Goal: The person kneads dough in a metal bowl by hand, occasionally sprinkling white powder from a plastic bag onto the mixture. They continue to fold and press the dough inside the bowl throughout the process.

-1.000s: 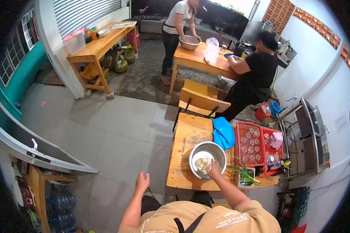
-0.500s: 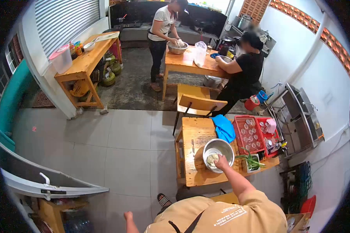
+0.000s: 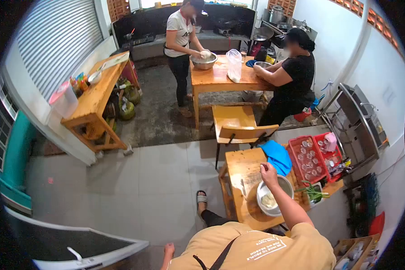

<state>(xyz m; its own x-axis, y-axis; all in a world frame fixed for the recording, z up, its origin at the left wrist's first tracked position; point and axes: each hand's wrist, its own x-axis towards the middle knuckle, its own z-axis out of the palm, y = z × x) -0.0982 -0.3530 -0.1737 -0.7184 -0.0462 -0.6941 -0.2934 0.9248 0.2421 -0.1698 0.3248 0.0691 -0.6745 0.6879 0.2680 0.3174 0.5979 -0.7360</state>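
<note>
My right hand is raised over the far left rim of a metal bowl, its fingers curled together; whether anything small is between them I cannot make out. A pale lump of dough lies in the bowl, on the near wooden table. Beyond the bowl is a blue cloth. My left hand hangs low at my side over the tiled floor, with fingers curled and too small to read clearly.
Red crates with glasses stand right of the cloth, near green stalks in a container. A wooden chair is beyond the table. Two people work with bowls at the far table; one holds dough. A sink stands right.
My right hand has lifted from the dough toward the bowl's far left side. The camera view has shifted, and the standing person now holds a rounded dough lump above their bowl.
</note>
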